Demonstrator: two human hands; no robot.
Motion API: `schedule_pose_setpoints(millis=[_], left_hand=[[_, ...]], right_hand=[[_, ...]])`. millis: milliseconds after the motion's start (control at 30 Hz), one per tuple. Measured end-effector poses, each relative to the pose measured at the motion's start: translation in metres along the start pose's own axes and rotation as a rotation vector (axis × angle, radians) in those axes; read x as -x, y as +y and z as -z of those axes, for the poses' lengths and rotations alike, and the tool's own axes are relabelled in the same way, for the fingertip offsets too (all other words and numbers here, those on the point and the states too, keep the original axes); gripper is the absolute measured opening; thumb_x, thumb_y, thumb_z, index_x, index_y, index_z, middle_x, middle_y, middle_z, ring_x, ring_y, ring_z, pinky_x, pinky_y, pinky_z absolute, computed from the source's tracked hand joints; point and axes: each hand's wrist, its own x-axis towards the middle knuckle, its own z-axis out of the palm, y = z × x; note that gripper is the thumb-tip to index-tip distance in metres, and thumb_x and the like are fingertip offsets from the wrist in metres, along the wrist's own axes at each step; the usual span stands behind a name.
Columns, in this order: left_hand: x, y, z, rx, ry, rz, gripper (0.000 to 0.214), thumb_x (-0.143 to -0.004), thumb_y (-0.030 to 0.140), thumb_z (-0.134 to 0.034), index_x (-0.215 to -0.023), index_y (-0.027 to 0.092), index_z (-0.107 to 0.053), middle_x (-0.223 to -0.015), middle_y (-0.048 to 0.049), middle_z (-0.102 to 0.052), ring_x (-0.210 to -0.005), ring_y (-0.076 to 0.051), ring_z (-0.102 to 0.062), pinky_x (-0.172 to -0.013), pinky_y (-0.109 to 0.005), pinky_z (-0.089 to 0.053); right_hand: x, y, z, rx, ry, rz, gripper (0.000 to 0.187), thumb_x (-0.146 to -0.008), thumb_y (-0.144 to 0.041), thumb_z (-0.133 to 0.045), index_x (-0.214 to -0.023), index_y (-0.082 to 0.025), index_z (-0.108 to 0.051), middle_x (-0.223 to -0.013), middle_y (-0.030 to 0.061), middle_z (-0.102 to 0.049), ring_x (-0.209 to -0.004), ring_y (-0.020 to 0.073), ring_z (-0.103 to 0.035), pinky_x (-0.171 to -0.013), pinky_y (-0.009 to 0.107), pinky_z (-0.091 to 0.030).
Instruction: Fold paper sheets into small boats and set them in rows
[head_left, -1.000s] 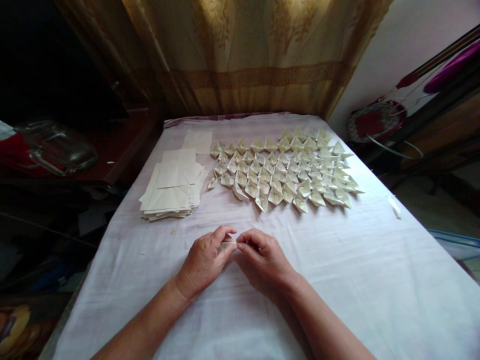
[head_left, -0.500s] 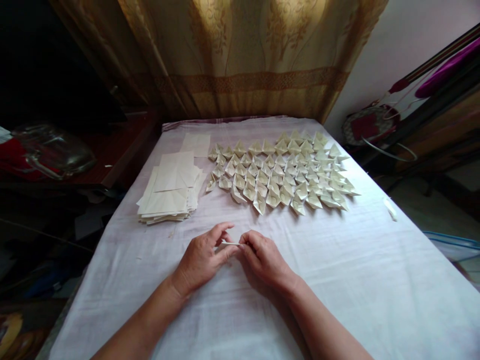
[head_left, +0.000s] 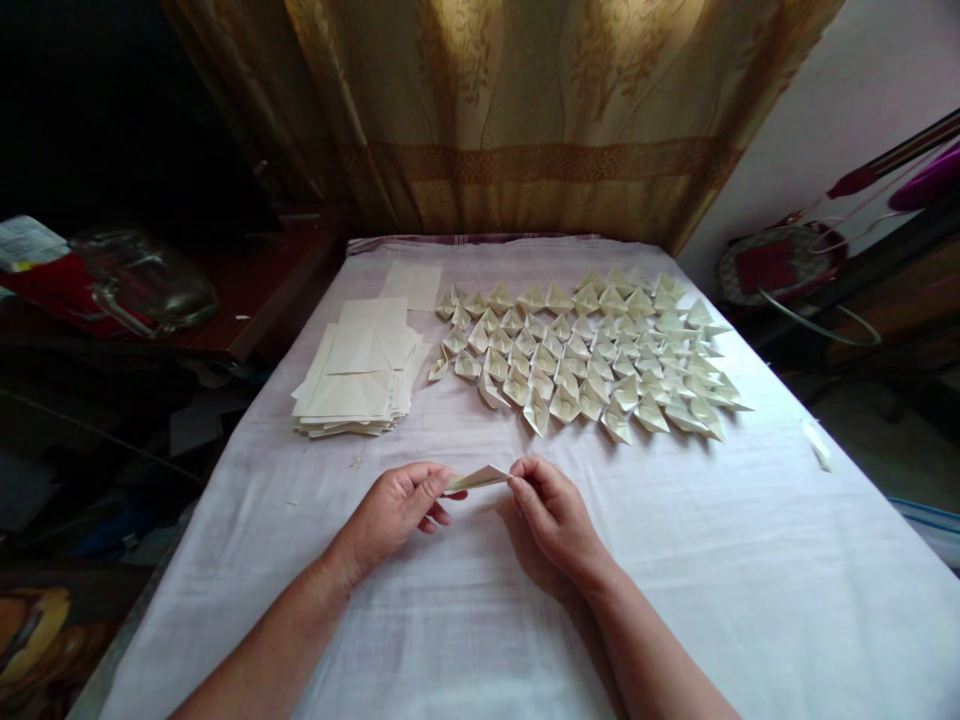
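Between my hands, just above the white cloth, is a small folded paper (head_left: 480,478) with a peak at its upper edge. My left hand (head_left: 409,500) pinches its left end between thumb and fingers. The right end is gripped by the closed fingertips of my right hand (head_left: 549,510). Beyond my hands, many folded paper boats (head_left: 566,365) stand close together in rows. To their left lies a stack of cream paper sheets (head_left: 349,395), its top sheets slightly askew. One more sheet (head_left: 420,283) lies flat behind the stack.
A white cloth (head_left: 450,620) covers the table. On the left, a dark red side table (head_left: 292,270) holds a glass jar (head_left: 161,285). A patterned curtain (head_left: 510,120) hangs behind. A small white scrap (head_left: 816,445) lies near the right edge; a bag (head_left: 772,265) is beyond.
The folded paper, seen edge-on as a thin strip before, now shows its side and peak. My left fingers have closed on its end, and my hands are slightly farther apart. The view has shifted.
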Motion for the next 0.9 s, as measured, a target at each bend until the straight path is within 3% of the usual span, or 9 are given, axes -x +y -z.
schedule_pose_setpoints(millis=[200, 400, 500, 667, 900], left_hand=[[-0.001, -0.002, -0.002, -0.048, 0.037, -0.029, 0.04, -0.071, 0.053, -0.069, -0.086, 0.015, -0.07, -0.076, -0.0037, -0.073, -0.056, -0.011, -0.06, -0.053, -0.021, -0.046], [-0.005, -0.009, -0.003, -0.022, 0.107, -0.031, 0.034, -0.07, 0.048, -0.069, -0.084, 0.019, -0.057, -0.067, 0.0015, -0.066, -0.058, -0.014, -0.064, -0.049, -0.02, -0.047], [-0.006, -0.013, -0.005, -0.1, 0.162, -0.112, 0.027, -0.077, 0.046, -0.062, -0.083, 0.021, -0.055, -0.069, 0.0013, -0.065, -0.062, -0.016, -0.067, -0.047, -0.02, -0.047], [-0.005, -0.022, -0.012, -0.341, 0.301, -0.359, 0.015, -0.088, 0.037, -0.054, -0.093, 0.023, -0.06, -0.083, -0.0003, -0.071, -0.068, -0.015, -0.07, -0.065, -0.025, -0.053], [-0.006, -0.03, -0.018, -0.344, 0.414, -0.389, 0.012, -0.09, 0.036, -0.054, -0.089, 0.024, -0.054, -0.073, 0.0037, -0.068, -0.059, -0.014, -0.07, -0.056, -0.021, -0.05]], right_hand=[[0.0, 0.001, -0.002, 0.022, -0.006, -0.022, 0.015, -0.094, -0.032, -0.048, -0.084, -0.022, -0.052, -0.071, -0.0015, -0.053, -0.063, 0.0139, -0.048, -0.058, 0.024, -0.038], [0.0, -0.002, -0.004, 0.048, 0.018, -0.033, 0.016, -0.092, -0.033, -0.049, -0.083, -0.021, -0.053, -0.07, -0.0012, -0.053, -0.063, 0.0142, -0.049, -0.058, 0.025, -0.038], [-0.001, -0.004, -0.006, 0.032, 0.044, -0.049, 0.016, -0.091, -0.033, -0.05, -0.082, -0.021, -0.053, -0.07, -0.0012, -0.053, -0.064, 0.0143, -0.049, -0.058, 0.025, -0.039], [-0.004, -0.007, -0.008, -0.024, 0.061, -0.09, 0.018, -0.09, -0.036, -0.05, -0.08, -0.022, -0.052, -0.065, -0.0027, -0.05, -0.059, 0.0138, -0.047, -0.055, 0.025, -0.038], [-0.005, -0.007, -0.008, -0.056, 0.055, -0.124, 0.021, -0.089, -0.04, -0.052, -0.079, -0.022, -0.052, -0.062, -0.0032, -0.049, -0.057, 0.0136, -0.046, -0.053, 0.024, -0.036]])
